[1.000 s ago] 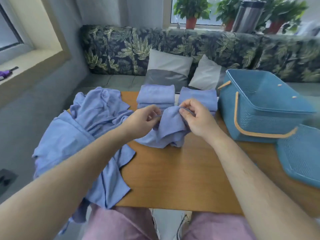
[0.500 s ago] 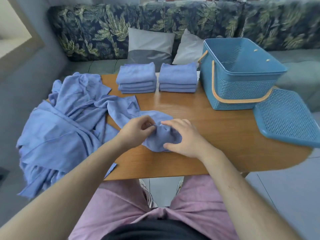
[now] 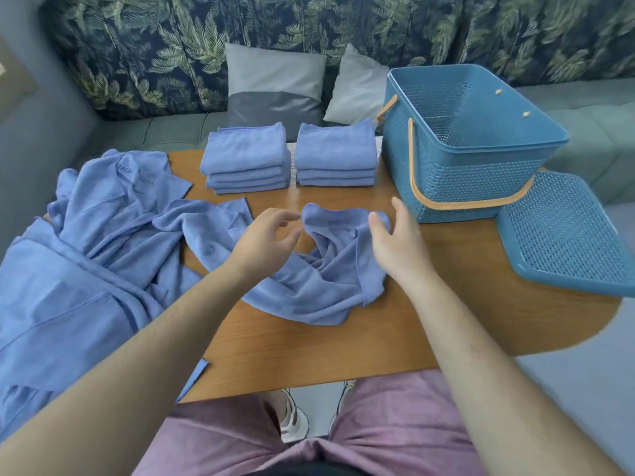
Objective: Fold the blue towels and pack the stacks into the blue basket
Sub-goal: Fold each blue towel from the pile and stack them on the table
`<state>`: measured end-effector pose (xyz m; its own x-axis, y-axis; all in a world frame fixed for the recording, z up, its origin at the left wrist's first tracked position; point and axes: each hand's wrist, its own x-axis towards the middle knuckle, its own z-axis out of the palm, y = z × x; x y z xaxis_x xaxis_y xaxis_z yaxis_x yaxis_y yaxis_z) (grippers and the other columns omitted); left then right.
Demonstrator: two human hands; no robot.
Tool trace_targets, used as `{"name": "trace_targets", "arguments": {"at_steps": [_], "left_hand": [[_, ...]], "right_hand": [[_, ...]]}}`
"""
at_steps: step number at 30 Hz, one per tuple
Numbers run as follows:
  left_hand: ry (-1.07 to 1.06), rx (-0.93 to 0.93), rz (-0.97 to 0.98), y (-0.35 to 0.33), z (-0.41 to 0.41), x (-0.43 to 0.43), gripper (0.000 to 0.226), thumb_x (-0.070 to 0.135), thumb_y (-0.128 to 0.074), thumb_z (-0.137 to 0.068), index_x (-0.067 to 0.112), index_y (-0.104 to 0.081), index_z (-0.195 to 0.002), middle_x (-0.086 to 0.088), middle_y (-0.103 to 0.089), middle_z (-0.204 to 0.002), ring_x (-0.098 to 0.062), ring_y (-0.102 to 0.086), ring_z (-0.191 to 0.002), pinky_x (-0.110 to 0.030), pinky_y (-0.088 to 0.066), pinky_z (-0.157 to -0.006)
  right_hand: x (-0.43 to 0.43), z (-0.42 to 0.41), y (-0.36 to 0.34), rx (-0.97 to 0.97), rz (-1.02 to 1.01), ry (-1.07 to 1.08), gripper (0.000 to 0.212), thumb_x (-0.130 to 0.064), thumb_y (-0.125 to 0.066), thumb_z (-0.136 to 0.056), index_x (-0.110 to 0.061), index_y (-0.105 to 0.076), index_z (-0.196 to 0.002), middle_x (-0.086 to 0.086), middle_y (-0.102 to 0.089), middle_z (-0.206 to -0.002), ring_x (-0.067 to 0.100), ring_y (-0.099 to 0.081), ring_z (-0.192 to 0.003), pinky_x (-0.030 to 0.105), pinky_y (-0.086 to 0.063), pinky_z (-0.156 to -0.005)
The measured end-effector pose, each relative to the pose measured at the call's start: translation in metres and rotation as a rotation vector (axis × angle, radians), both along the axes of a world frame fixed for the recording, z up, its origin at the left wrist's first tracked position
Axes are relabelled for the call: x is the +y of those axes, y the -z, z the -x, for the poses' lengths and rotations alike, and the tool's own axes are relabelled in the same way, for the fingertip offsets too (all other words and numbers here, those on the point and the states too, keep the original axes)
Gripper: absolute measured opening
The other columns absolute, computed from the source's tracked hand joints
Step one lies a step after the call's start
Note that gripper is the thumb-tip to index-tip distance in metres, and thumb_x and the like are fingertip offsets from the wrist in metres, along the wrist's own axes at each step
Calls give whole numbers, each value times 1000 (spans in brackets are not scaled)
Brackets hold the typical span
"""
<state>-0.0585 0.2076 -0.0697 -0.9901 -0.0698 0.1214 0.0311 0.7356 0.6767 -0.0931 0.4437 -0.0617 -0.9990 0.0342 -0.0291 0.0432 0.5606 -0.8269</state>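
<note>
Desk [image 3: 343, 352] shows bare wood lower centre; mid-frame, left hand [image 3: 264, 240] and right hand [image 3: 398, 245] hover over crumpled towel [image 3: 319, 280], fingers [image 3: 287, 217] loosely spread.

Wooden tabletop [image 3: 343, 338]; far edge, two folded-towel stacks side by side, left stack [image 3: 245, 163], right stack [image 3: 335, 156]; blue basket [image 3: 481, 187] far right, lid [image 3: 567, 235] beside it, overhanging; crumpled towel [image 3: 319, 273] centre; loose towel heap [image 3: 86, 252] left, spilling off.

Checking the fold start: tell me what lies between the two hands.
Head view: the crumpled towel lies between the left hand and right hand, on the table.
</note>
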Motion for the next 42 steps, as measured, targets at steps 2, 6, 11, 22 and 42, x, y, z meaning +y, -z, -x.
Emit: {"name": "trace_targets", "arguments": {"at_steps": [2,6,11,22,42], "left_hand": [[43,-74,94,9,7,3,30,30,-59,-98,22,-63,-126,9,-57,-126,-9,-59,-107,-29,-49,-90],[-12,-173,258,13,20,14,23,37,-59,-94,16,-67,-93,4,-62,-101,-19,-59,-95,-40,-50,-85],[58,-299,474,15,17,35,38,54,-62,-85,17,-62,-78,6,-64,-83,-19,-59,-81,-37,-40,-74],[143,-532,313,1,-6,19,40,31,-59,-94,10,-45,-63,-5,-44,-58,-21,-40,-60,-34,-37,-58],[-108,-438,-227,14,-4,-12,36,54,-74,-83,28,-57,-102,19,-71,-90,5,-64,-79,-21,-44,-67]], "right_hand": [[2,-10,5,104,-198,-28,54,-34,-57,-100,-10,-45,-147,11,-42,-155,28,-35,-145,37,-26,-120],[2,-35,13,-59,-528,1,65,-63,-65,-86,-12,-53,-126,9,-56,-127,33,-55,-119,41,-45,-89],[2,-50,18,-258,-568,-135,37,-45,-68,-85,-15,-53,-101,6,-62,-105,30,-60,-88,31,-39,-63],[5,-20,18,-20,-136,-58,18,-25,-51,-101,-19,-51,-84,-5,-58,-78,13,-52,-68,29,-35,-54],[-1,-39,37,-140,-533,26,50,-58,-55,-94,-12,-62,-111,10,-60,-122,34,-54,-119,41,-46,-97]]}}
